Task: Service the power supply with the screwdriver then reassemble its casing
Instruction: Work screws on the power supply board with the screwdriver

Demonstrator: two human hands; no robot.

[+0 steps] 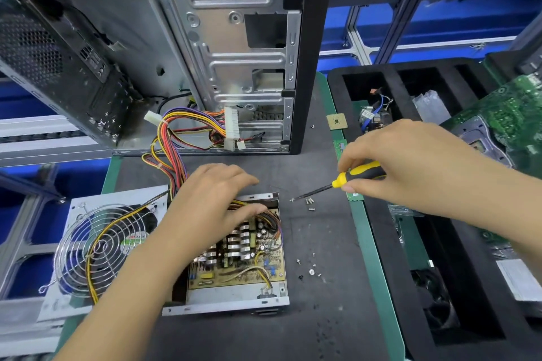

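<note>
dark mat [322, 316] on a green-edged bench [378, 267], blue shelving [457, 20] behind.

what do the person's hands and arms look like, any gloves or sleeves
Both the left hand and the right hand are bare: no gloves, rings or watch visible. Both forearms are uncovered as far as the frame shows, with no sleeve in view.

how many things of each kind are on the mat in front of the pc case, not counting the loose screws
power supply base: 1
fan cover: 1
screwdriver: 1, gripped in the right hand
cpu chip: 1
total: 4
The left hand rests on the wires over the base.
</note>
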